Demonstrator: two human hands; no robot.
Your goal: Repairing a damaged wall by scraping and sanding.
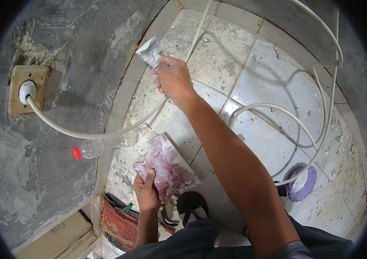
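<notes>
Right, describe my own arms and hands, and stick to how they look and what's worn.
Your left hand and right hand are both ungloved, and no watch or bracelet shows. Whitish residue seems to mark the right hand. The right arm is bare up to a dark grey sleeve; the left forearm is bare where visible.

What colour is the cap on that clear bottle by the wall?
The cap is bright red; see the head view.

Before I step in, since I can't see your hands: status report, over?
Right hand gripping smeared scraper. Left hand holding flat piece smeared pink and white. White cable passes behind right hand, possible snag.
</notes>
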